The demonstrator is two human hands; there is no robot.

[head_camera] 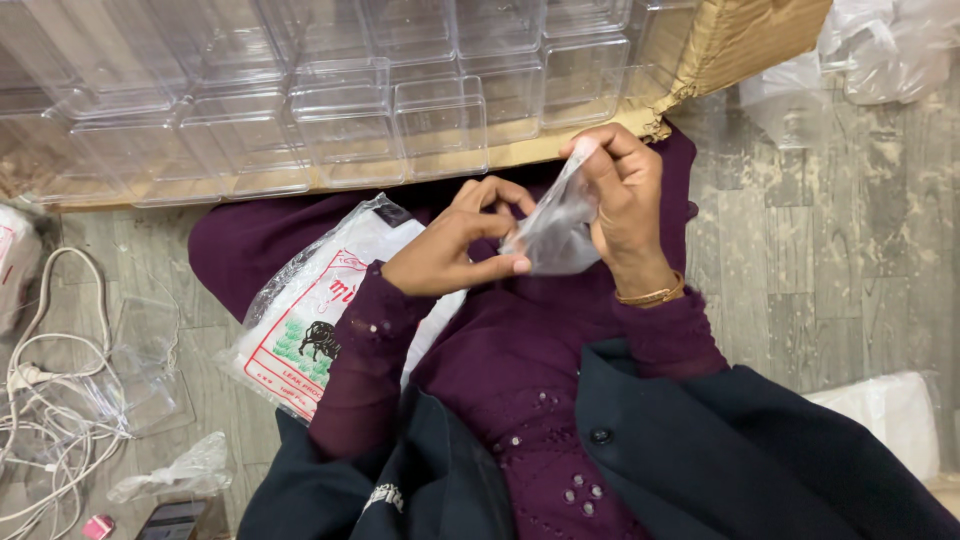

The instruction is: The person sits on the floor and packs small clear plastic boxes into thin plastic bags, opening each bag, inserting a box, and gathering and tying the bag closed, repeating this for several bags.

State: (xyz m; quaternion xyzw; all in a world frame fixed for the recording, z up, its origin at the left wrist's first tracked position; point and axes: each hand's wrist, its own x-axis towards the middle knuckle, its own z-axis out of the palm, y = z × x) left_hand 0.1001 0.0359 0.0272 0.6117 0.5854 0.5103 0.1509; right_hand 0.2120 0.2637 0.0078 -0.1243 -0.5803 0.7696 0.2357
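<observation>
Two hands over lap, one small clear plastic bag (552,232) between them. Left hand (455,250) pinched bag's lower edge, thumb and forefinger closed on it. Right hand (622,195) gripped bag's top corner, fingers closed. Bag contents hard to make out. One flat printed packet (310,320) on left thigh, white with red border and dark animal figure, partly hidden under sleeve. Clear plastic boxes (345,125) in cardboard tray ahead, rows cut off, uncounted. White cable (45,400) on floor, left.
</observation>
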